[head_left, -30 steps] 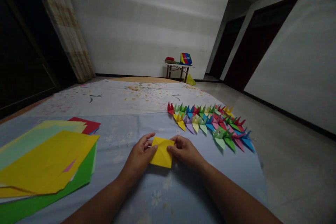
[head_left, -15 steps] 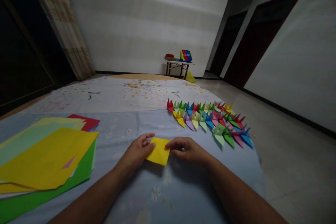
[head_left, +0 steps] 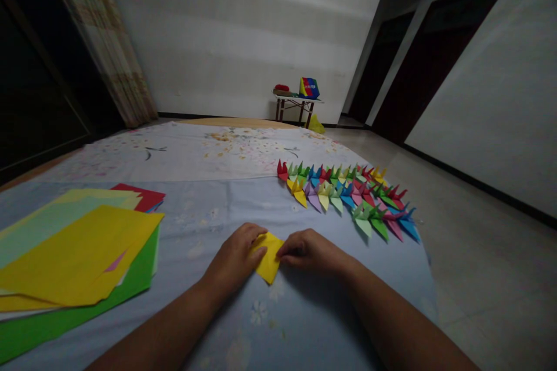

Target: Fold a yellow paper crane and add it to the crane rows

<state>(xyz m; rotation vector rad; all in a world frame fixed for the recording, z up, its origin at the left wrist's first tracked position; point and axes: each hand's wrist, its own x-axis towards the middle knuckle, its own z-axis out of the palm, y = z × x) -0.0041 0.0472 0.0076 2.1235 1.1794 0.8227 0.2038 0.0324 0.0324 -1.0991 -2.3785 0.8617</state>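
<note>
Paper (head_left: 268, 267) in yellow, folded into a small flat piece, is pinched at opposite sides by the left hand (head_left: 236, 250) and the right hand (head_left: 310, 249) over the cloth-covered counter (head_left: 235, 330). Folding is judged partly done: no raised form is shown. Finished cranes (head_left: 347, 196) are ranked at right; sheets (head_left: 82, 255) are piled unfolded at left.

Two hands here, left hand (head_left: 237, 254) and right hand (head_left: 311, 252), on one small yellow paper (head_left: 270, 266)! One stack of coloured sheets (head_left: 82, 255), four paper cranes (head_left: 378, 224) along the nearest row, the ones behind too crowded to count; two dark doors (head_left: 439, 52), one curtain (head_left: 107, 40).
</note>
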